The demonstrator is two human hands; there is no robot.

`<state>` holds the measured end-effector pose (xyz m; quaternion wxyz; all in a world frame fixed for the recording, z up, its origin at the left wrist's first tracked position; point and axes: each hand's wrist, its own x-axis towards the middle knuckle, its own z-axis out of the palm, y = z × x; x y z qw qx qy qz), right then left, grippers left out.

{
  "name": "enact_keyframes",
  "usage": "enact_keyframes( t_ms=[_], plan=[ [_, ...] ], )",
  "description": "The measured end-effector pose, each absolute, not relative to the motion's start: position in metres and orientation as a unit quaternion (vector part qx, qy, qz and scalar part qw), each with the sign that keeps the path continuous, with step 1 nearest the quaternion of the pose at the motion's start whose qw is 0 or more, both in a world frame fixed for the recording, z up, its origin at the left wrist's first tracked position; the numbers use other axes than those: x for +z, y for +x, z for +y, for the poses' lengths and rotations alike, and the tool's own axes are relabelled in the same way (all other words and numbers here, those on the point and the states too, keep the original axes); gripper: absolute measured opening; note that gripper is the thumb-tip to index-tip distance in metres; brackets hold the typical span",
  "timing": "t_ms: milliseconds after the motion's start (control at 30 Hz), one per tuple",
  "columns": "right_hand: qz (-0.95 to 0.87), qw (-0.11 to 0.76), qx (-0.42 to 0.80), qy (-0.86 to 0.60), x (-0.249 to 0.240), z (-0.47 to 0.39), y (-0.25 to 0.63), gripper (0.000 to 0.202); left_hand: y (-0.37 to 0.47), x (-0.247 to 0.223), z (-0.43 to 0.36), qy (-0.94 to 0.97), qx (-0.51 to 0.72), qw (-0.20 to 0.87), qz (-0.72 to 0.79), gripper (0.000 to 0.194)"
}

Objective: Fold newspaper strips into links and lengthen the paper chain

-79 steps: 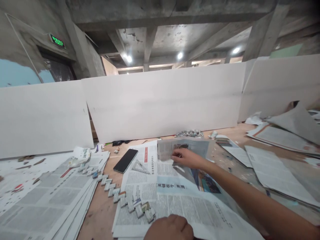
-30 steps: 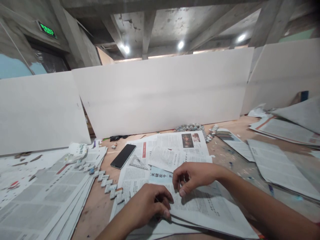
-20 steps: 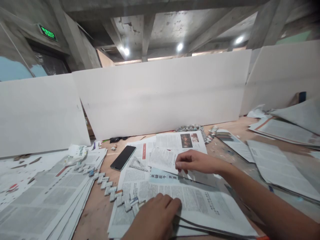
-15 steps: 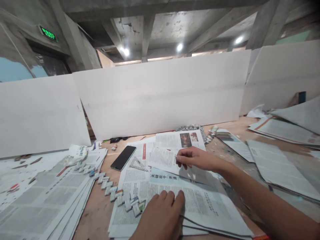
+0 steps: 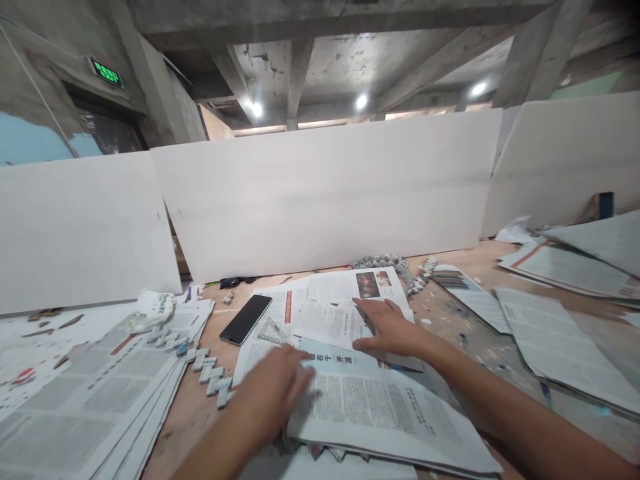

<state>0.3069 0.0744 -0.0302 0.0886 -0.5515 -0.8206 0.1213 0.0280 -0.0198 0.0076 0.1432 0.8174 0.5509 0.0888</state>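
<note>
My right hand (image 5: 389, 328) lies over the printed newspaper sheets (image 5: 370, 407), thumb and fingers spread, with nothing in its grip. My left hand (image 5: 273, 387), a little blurred, is over the left side of the same sheets with its fingers stretched out and apart. Just beyond it is a clear set square (image 5: 270, 331), partly covered. A folded-paper zigzag chain (image 5: 207, 370) runs from the left up to my left forearm, which hides part of it. Folded paper points (image 5: 337, 455) stick out from under the sheets' near edge.
A black-screened phone (image 5: 247, 320) lies left of the sheets. More newspaper stacks (image 5: 120, 393) cover the left, and loose sheets (image 5: 565, 340) lie at the right. A coiled paper chain (image 5: 380, 261) rests by the white board (image 5: 325, 200) standing along the back.
My left hand has moved left and away from me, off the front of the sheets. My right hand has gone from curled fingers to spread ones. The sheets' near edge has shifted.
</note>
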Motion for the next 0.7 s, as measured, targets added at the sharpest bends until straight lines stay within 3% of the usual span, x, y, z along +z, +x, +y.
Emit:
enact_keyframes(
  t_ms=[167, 367, 467, 567, 700],
  plan=[
    [-0.832, 0.098, 0.054, -0.544, -0.027, 0.063, 0.294, 0.081, -0.056, 0.008, 0.060, 0.685, 0.027, 0.040, 0.727, 0.043],
    [-0.858, 0.110, 0.052, -0.498, -0.022, 0.050, 0.276, 0.086, -0.095, -0.008, 0.109, 0.649, 0.009, 0.069, 0.758, 0.046],
    [-0.863, 0.123, 0.048, -0.487, -0.023, 0.053, 0.277, 0.066, -0.097, -0.016, 0.109, 0.660, 0.022, 0.077, 0.747, 0.040],
    [-0.880, 0.115, 0.026, -0.460, -0.027, 0.060, 0.277, 0.027, -0.096, -0.020, 0.104, 0.668, 0.042, 0.071, 0.740, 0.037],
    [-0.888, 0.110, 0.003, -0.446, -0.032, 0.070, 0.274, 0.022, -0.096, -0.022, 0.099, 0.672, 0.063, 0.062, 0.736, 0.036]
  ],
)
